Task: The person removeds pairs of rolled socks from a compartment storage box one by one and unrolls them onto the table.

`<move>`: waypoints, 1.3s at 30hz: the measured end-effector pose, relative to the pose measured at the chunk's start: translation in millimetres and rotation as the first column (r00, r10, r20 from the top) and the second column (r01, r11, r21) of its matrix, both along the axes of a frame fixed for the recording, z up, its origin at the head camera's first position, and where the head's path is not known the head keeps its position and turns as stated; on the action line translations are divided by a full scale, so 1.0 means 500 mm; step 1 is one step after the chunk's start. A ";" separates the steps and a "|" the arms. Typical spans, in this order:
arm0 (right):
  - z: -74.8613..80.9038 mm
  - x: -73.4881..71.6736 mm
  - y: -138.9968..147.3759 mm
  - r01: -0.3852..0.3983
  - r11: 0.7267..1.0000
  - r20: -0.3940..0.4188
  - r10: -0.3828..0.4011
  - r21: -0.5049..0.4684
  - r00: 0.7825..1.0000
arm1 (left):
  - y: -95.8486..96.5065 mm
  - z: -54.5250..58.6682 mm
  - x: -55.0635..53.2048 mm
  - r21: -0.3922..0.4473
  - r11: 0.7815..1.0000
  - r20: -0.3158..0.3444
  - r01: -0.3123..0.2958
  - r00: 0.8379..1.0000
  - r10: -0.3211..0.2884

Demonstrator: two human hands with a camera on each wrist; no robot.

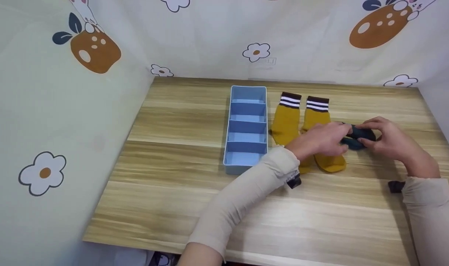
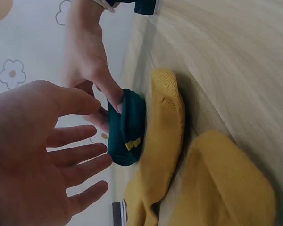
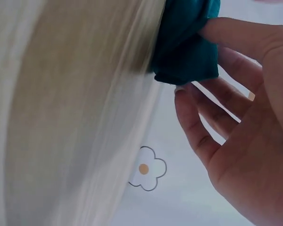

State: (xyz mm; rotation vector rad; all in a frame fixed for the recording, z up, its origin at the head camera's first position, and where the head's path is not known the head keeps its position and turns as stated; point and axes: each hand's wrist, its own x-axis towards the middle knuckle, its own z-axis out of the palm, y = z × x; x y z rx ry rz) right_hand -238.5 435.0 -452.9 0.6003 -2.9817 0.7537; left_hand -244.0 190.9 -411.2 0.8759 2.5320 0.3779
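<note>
A dark green sock [image 1: 361, 133], folded into a small bundle with a yellow mark, lies at the right of the table. My right hand [image 1: 388, 139] pinches it, thumb on the near face and fingers behind, as the right wrist view shows. Reaching in from the other side, my left hand [image 1: 322, 138] has its fingers loosely extended, with fingertips right at the bundle [image 2: 127, 127]. Two mustard-yellow socks with dark, white-striped cuffs lie flat side by side, the left one [image 1: 286, 122] and the right one [image 1: 316, 117]; my left hand and forearm partly cover them.
Left of the yellow socks stands a light blue organizer box [image 1: 237, 170] with several compartments in a row. The wooden table [image 1: 172, 177] meets patterned curtains [image 1: 209, 44] at the back and sides. Dark straps [image 1: 293, 181] show at both wrists.
</note>
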 end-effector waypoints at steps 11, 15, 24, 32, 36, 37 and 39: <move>0.000 -0.003 -0.008 -0.006 0.997 -0.060 0.011 0.079 0.998 | 0.053 -0.042 -0.025 0.016 0.995 -0.102 -0.094 0.990 0.095; 0.007 -0.010 -0.016 0.014 0.994 -0.005 -0.014 0.105 1.000 | 0.063 -0.072 -0.038 0.080 0.988 -0.185 -0.130 0.972 0.142; 0.013 -0.029 -0.018 0.067 0.995 0.113 -0.074 0.069 0.991 | 0.073 -0.094 -0.056 0.120 0.963 -0.286 -0.241 0.921 0.266; -0.002 -0.040 0.001 0.131 0.984 0.076 -0.122 -0.120 0.990 | 0.064 -0.115 -0.065 0.193 0.948 -0.257 -0.254 0.919 0.299; -0.007 -0.044 0.008 0.120 0.985 0.013 -0.119 -0.122 0.993 | 0.063 -0.120 -0.068 0.229 0.941 -0.272 -0.251 0.911 0.309; -0.008 -0.045 0.009 0.120 0.986 0.012 -0.119 -0.117 0.993 | 0.064 -0.119 -0.069 0.229 0.939 -0.267 -0.255 0.912 0.312; -0.009 -0.048 0.010 0.116 0.987 0.026 -0.114 -0.109 0.993 | 0.065 -0.117 -0.070 0.222 0.940 -0.263 -0.259 0.913 0.313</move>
